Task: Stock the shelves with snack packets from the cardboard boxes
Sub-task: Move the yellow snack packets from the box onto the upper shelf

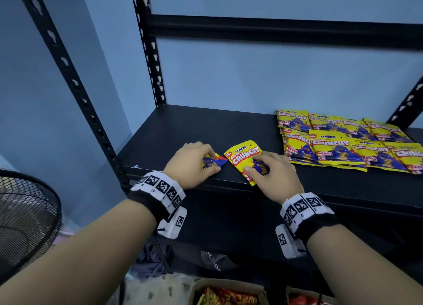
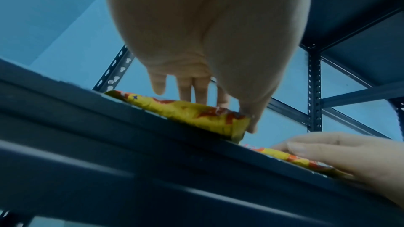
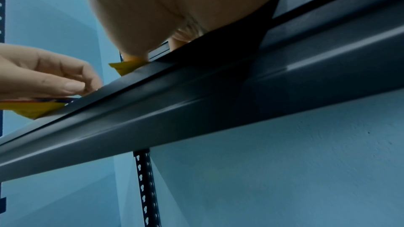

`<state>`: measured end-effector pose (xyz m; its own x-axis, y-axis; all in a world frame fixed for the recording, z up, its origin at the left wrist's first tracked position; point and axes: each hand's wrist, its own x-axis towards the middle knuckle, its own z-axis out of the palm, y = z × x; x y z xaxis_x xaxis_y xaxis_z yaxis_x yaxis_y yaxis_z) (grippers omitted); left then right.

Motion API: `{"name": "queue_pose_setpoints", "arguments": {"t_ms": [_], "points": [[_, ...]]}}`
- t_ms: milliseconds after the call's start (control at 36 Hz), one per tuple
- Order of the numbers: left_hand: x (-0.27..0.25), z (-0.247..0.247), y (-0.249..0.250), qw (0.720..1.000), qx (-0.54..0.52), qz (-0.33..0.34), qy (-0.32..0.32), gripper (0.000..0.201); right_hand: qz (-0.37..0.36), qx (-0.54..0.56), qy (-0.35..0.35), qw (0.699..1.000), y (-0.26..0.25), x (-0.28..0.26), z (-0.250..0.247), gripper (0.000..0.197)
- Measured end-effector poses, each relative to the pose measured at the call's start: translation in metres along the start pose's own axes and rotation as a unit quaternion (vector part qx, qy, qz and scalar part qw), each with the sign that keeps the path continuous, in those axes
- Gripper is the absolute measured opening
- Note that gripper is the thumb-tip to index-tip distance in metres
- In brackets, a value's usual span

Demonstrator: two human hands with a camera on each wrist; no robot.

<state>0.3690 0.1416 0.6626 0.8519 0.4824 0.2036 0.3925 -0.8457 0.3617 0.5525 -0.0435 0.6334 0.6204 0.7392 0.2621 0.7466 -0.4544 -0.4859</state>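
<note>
Two yellow "Crunchy" snack packets lie at the front edge of the black shelf [image 1: 183,126]. My left hand [image 1: 194,162] covers most of the left packet [image 1: 214,161], fingertips on top and thumb at its edge, gripping it. The left wrist view shows that packet [image 2: 196,115] under the fingers [image 2: 186,89]. My right hand [image 1: 272,172] rests on the lower half of the right packet [image 1: 243,154], whose corner overhangs the shelf edge. Its fingers and thumb [image 2: 306,146] lie fairly flat on the packet [image 2: 295,159]. The right wrist view shows only a packet corner [image 3: 126,67].
Several matching packets [image 1: 343,144] lie in rows at the shelf's right. Cardboard boxes [image 1: 229,293] with red packets stand on the floor below. A fan [image 1: 23,213] is at the left. Black slotted uprights [image 1: 148,52] and a crossbeam frame the shelf bay against a blue wall.
</note>
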Motion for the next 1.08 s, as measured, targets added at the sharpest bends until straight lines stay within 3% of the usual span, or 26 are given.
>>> {"name": "queue_pose_setpoints", "arguments": {"t_ms": [83, 167, 472, 778, 833, 917, 1000, 1083], "points": [[-0.003, 0.003, 0.003, 0.991, 0.113, -0.061, 0.026, 0.052, -0.007, 0.016, -0.005, 1.0, -0.002, -0.002, -0.004, 0.048], [-0.004, 0.005, 0.003, 0.986, 0.146, -0.084, 0.011, 0.055, -0.003, 0.01, -0.014, 1.0, -0.003, -0.004, -0.006, 0.045], [-0.002, -0.006, -0.005, 0.993, 0.031, -0.046, -0.108, 0.041, 0.024, -0.115, -0.016, 0.993, -0.015, -0.008, 0.002, 0.066], [0.012, -0.01, -0.018, 0.981, -0.055, 0.028, -0.185, 0.038, 0.058, -0.152, -0.028, 0.986, -0.038, -0.01, 0.007, 0.064], [0.012, -0.013, -0.018, 0.983, -0.062, 0.029, -0.172, 0.041, 0.074, -0.145, -0.006, 0.987, -0.042, -0.011, 0.003, 0.063], [0.007, -0.018, -0.021, 0.994, -0.053, 0.002, -0.095, 0.049, 0.122, -0.14, 0.0, 0.983, -0.047, -0.009, -0.003, 0.071], [-0.003, -0.019, -0.024, 0.998, 0.014, -0.061, 0.0, 0.067, 0.157, -0.133, -0.004, 0.979, -0.052, -0.004, -0.004, 0.08], [-0.01, -0.016, -0.021, 0.987, 0.053, -0.153, 0.006, 0.087, 0.209, -0.078, -0.012, 0.975, -0.054, 0.008, -0.003, 0.089]]}}
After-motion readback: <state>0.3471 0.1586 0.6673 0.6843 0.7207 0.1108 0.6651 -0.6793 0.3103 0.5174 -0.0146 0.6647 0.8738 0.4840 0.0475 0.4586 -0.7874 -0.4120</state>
